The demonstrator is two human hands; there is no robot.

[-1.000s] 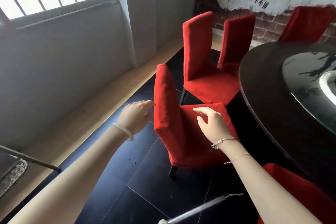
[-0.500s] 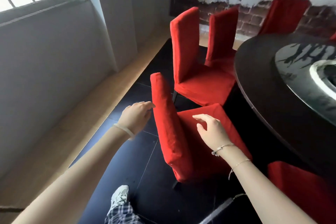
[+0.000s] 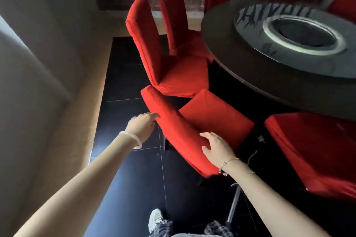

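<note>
Head view, entry by item.

1. Red chair [image 3: 210,115]: stands on the black floor [image 3: 131,179] beside the round tabletop [image 3: 269,79], with its seat turned toward it and apparently not tucked under the rim. It sits between a second red chair [image 3: 173,67] and a third red chair [image 3: 317,150].

2. Left grip [image 3: 141,126]: released, fingers straight, tips touching the rear face of the backrest [image 3: 173,131]. A second ago it hovered just short of the cloth.

3. Right grip [image 3: 217,149]: lies against the front side of the backrest's top edge at its near end. The thumb is spread and the fingers look relaxed, not clasped round it. A second ago it hung over the seat, touching nothing.

4. Change: both grips have gone from hovering to contact. The viewpoint has come nearer and higher, so one shoe [image 3: 156,219] now shows.

5. Reading: the reach looks finished and the backrest is bracketed from both sides. Shifting the chair is probably the step at hand. Neither grip has a firm hold yet, so a push seems likelier than a lift.
</note>
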